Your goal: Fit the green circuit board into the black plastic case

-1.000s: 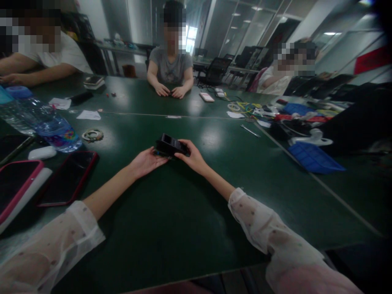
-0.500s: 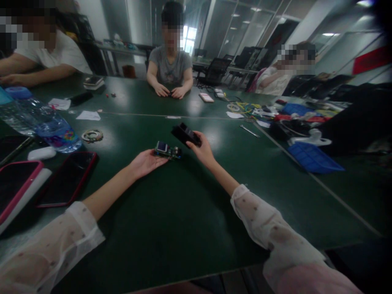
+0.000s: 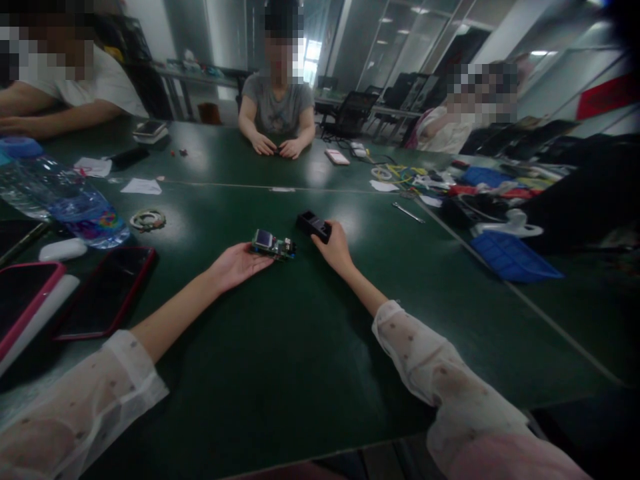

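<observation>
My left hand (image 3: 239, 267) holds a small green circuit board (image 3: 274, 245) by its left end, palm turned up. The board carries a little screen and several components on its upper side. My right hand (image 3: 334, 245) is closed on the right end of a black plastic case (image 3: 313, 225). The case looks like a hollow box with openings in it, and it is at or just above the green table. A short gap lies between the board and the case. My right fingertips are partly hidden behind the case.
On the left are water bottles (image 3: 83, 207), phones (image 3: 107, 290), a white earbud case (image 3: 63, 250) and a coiled cable (image 3: 148, 220). To the right lie a wrench (image 3: 409, 212), a blue tray (image 3: 517, 257) and tangled cables (image 3: 400, 175). A person (image 3: 278, 110) sits opposite; others sit at both sides.
My right hand has lowered the black case and turned it to lie flatter, slightly to the right. The circuit board stays almost where it was in my left hand.
</observation>
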The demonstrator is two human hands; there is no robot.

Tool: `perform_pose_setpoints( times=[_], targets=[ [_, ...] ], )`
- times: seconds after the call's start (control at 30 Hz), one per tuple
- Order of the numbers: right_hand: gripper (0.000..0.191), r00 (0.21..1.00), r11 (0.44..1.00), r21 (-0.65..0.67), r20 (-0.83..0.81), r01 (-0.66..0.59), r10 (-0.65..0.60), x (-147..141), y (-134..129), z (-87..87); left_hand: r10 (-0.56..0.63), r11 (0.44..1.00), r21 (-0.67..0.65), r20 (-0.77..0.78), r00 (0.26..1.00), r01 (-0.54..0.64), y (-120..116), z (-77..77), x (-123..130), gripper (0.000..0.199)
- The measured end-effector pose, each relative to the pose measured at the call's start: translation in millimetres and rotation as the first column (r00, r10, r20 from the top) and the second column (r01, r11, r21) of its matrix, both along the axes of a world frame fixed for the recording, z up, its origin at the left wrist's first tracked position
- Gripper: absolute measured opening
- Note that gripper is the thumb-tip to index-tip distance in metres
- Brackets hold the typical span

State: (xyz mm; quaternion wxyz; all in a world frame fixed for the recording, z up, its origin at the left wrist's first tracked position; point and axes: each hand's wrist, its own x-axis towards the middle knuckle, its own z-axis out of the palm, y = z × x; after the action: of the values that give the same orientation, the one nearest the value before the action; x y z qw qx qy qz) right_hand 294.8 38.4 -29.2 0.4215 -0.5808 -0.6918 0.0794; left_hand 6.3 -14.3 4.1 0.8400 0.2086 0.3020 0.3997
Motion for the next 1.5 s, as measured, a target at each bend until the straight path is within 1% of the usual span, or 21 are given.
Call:
perform_pose_setpoints(
  times=[0.17, 0.33, 0.43, 1.07, 1.27, 1.4, 1.5],
  targets=[
    [0.047, 0.999, 1.000, 0.013, 0.041, 0.016, -0.017, -1, 0, -1.5, -0.017, 1.000, -0.004, 0.017, 1.000, 0.017, 5, -6.0, -2, 0.052],
    [0.048, 0.997, 1.000, 0.013, 0.076, 0.027, -0.028, 0, 1, -2.1, -0.055, 0.998, -0.003, 0.092, 0.994, 0.056, 10, -15.0, -5, 0.055],
    [0.048, 0.997, 1.000, 0.006, 0.078, 0.024, -0.024, 0, 1, -2.9, -0.058, 0.998, 0.004, 0.102, 0.993, 0.058, 11, -17.7, -7, 0.056],
    [0.050, 0.998, 1.000, 0.017, 0.067, 0.016, -0.017, 3, 3, -7.2, -0.039, 0.999, 0.012, 0.061, 0.997, 0.039, 5, -7.0, -3, 0.053],
    [0.050, 0.997, 0.999, 0.037, 0.071, 0.022, -0.025, 2, 5, -9.0, -0.061, 0.998, 0.008, 0.080, 0.995, 0.060, 7, -9.3, -3, 0.054],
    [0.055, 0.998, 0.999, 0.035, 0.056, 0.036, -0.038, 1, 4, -7.9, -0.063, 0.998, 0.020, 0.083, 0.995, 0.061, 8, -12.7, -4, 0.056],
    [0.057, 0.995, 0.997, 0.053, 0.081, 0.053, -0.057, 0, 2, -5.8, -0.060, 0.998, 0.020, 0.096, 0.994, 0.058, 9, -14.6, -5, 0.058]
  ],
)
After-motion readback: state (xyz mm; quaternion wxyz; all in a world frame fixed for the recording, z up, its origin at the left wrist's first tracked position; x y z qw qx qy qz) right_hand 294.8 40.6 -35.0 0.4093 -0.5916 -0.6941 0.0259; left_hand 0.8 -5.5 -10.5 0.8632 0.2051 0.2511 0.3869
